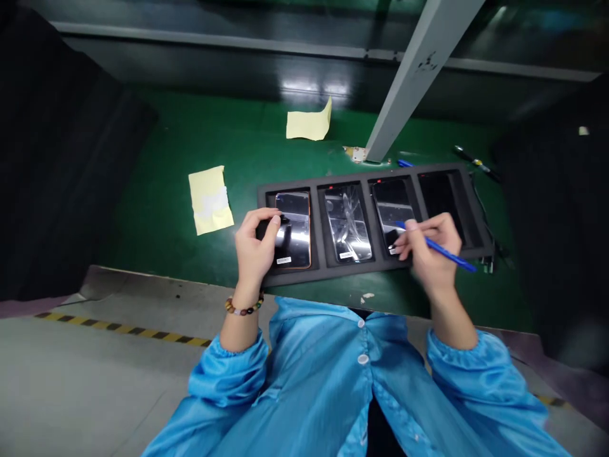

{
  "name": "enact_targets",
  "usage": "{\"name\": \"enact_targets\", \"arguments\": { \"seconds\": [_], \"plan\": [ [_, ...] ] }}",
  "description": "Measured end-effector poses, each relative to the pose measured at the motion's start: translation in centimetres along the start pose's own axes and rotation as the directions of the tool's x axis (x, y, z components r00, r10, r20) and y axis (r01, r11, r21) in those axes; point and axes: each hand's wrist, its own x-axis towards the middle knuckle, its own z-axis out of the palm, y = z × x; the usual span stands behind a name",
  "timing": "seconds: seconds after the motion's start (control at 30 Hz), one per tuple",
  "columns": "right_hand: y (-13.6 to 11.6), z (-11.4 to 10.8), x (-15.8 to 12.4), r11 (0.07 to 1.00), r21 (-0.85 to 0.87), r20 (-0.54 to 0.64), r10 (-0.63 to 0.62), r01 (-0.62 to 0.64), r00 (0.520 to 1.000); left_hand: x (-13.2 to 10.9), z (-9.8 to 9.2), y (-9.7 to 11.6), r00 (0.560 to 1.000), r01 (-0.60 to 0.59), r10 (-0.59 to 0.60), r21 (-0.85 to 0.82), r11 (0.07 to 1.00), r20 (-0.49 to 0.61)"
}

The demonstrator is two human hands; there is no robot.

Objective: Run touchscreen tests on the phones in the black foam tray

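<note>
A dark foam tray (320,231) lies slightly tilted on the green table, its compartments holding dark smartphones. My left hand (255,244) is closed around the tray's left rim, with thumb and forefinger tips beside the leftmost phone (297,235), which has an orange edge. Between the fingers of my right hand (432,251) is a blue pen (450,255). The fingertips of that hand are at the lower end of the third phone (392,197), near its small white label. The second phone (349,222) shows bright reflections and carries a white label too. A fourth phone (438,193) sits at right, partly covered by my right hand.
Two pieces of yellow paper, one at left (209,219) and one at the back (307,125), lie on the table (157,203). A grey metal post (404,82) rises behind the tray. Near it lie a dark pen-like item (476,163) and cables. Black drapes flank both sides.
</note>
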Motion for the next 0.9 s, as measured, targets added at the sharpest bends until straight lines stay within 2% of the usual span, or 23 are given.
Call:
{"name": "enact_targets", "arguments": {
  "seconds": [0.07,0.13,0.2,0.3,0.43,0.53,0.63,0.7,0.77,0.83,0.9],
  "plan": [
    [-0.7,3.4,-2.0,0.996,0.041,0.144,0.071,-0.078,0.987,-0.2,0.2,0.4,0.999,-0.037,0.037,-0.002,0.999,-0.004],
    [-1.1,6.4,-3.8,0.989,0.042,0.310,0.122,-0.142,0.943,-0.3,0.3,0.6,0.999,-0.048,0.048,-0.004,0.999,-0.003],
    [-1.2,8.9,-5.2,0.990,0.014,0.422,0.122,-0.140,0.898,-0.3,0.4,0.7,0.999,-0.052,0.052,-0.018,0.998,-0.009],
    [-1.6,11.5,-6.1,0.997,-0.059,0.494,0.070,-0.047,0.866,-0.3,0.4,0.7,0.998,-0.059,0.058,-0.041,0.997,-0.017],
    [-2.3,13.1,-5.8,0.989,-0.126,0.506,-0.001,0.076,0.862,-0.5,0.3,0.8,0.998,-0.060,0.059,-0.078,0.995,-0.017],
    [-2.4,13.1,-5.8,0.993,-0.114,0.477,0.025,0.034,0.879,-0.6,0.2,0.8,0.998,-0.057,0.056,-0.090,0.994,-0.016],
    [-2.3,12.0,-5.8,0.997,-0.073,0.394,-0.007,0.039,0.919,-0.7,0.0,0.5,0.997,-0.072,0.073,-0.076,0.995,0.011],
    [-1.9,10.8,-5.4,0.994,-0.047,0.294,-0.080,0.098,0.952,-0.7,-0.2,0.0,0.995,-0.094,0.095,-0.056,0.994,0.028],
    [-1.5,9.3,-4.6,0.981,-0.060,0.160,-0.173,0.184,0.972,-0.7,-0.5,-0.5,0.995,-0.101,0.101,-0.023,0.995,-0.004],
    [-0.8,7.5,-3.5,0.958,-0.130,0.048,-0.252,0.256,0.967,-0.7,-0.8,-1.1,0.995,-0.080,0.081,0.019,0.997,-0.058],
    [-0.2,5.6,-2.4,0.924,-0.231,-0.005,-0.316,0.306,0.949,-0.6,-1.1,-1.6,0.997,-0.055,0.058,0.054,0.997,-0.060]
  ]
}}
